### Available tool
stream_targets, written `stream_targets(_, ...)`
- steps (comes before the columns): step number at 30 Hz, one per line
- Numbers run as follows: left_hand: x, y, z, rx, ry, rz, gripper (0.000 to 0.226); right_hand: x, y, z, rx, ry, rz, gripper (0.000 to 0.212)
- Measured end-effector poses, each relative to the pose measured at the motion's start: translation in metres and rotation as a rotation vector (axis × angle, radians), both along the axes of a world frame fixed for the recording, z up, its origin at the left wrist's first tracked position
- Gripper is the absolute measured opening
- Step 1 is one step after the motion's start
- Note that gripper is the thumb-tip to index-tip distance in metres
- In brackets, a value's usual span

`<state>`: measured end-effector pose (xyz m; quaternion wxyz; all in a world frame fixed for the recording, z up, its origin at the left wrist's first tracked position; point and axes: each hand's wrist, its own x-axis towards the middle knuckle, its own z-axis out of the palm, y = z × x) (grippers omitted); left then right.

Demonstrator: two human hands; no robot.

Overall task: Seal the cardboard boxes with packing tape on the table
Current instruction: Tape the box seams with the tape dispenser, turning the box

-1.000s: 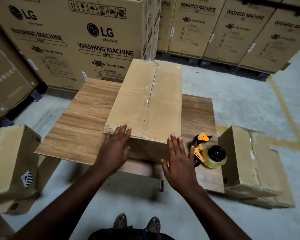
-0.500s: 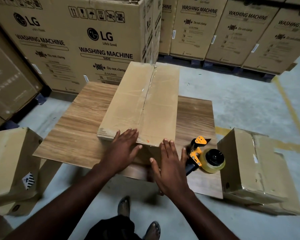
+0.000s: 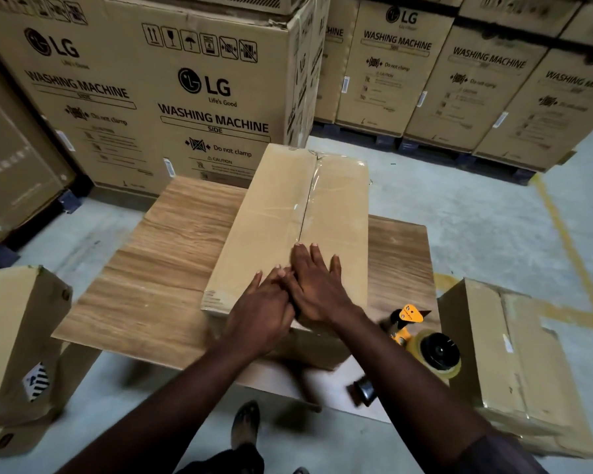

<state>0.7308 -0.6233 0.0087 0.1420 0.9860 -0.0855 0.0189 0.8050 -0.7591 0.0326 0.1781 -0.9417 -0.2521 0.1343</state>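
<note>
A long brown cardboard box [image 3: 271,217] lies on the wooden table [image 3: 172,254], with clear tape shining along its centre seam. My right hand [image 3: 317,285] lies flat with straight fingers on the near end of the seam. My left hand [image 3: 262,311] lies flat beside it, its fingertips meeting the right hand. A yellow-and-black tape dispenser [image 3: 425,340] with a roll of clear tape rests on the table's near right corner, right of my right forearm.
A smaller cardboard box [image 3: 514,357] stands on the floor to the right of the table, another [image 3: 11,336] to the left. Tall washing-machine cartons [image 3: 172,90] wall off the back. Yellow floor lines run at right. My feet show below the table edge.
Both hands moved from the box's near edge, where they were apart, inward and up onto the top, meeting over the centre seam. The box shifted slightly left.
</note>
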Motion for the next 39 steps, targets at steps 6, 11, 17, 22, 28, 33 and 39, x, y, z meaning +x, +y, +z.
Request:
stream_targets(6, 0.000, -0.002, -0.003, 0.020, -0.067, 0.026, 0.053, 0.052, 0.024, -0.003, -0.050, 0.011, -0.113, 0.084)
stream_targets(11, 0.001, 0.002, -0.002, -0.076, -0.050, 0.026, 0.061, 0.094, 0.035, -0.003, -0.055, -0.001, -0.172, 0.084)
stream_targets(17, 0.019, 0.018, 0.009, -0.132, -0.090, -0.001, 0.045, 0.157, 0.035, 0.001, -0.146, -0.002, -0.190, 0.084)
stream_targets(22, 0.033, 0.026, 0.013, -0.223, -0.097, 0.002, 0.027, 0.213, 0.039, 0.007, -0.200, 0.037, -0.208, 0.085)
stream_targets(28, 0.033, 0.027, 0.010, -0.254, -0.061, 0.003, 0.027, 0.266, 0.042, 0.005, -0.236, -0.003, -0.207, 0.088)
stream_targets(33, 0.034, 0.027, 0.008, -0.283, -0.070, 0.007, 0.023, 0.293, 0.043, -0.001, -0.229, -0.059, -0.182, 0.086)
stream_targets(39, 0.035, 0.026, 0.009, -0.338, -0.051, 0.032, 0.021, 0.293, 0.011, -0.003, -0.217, -0.141, -0.183, 0.076)
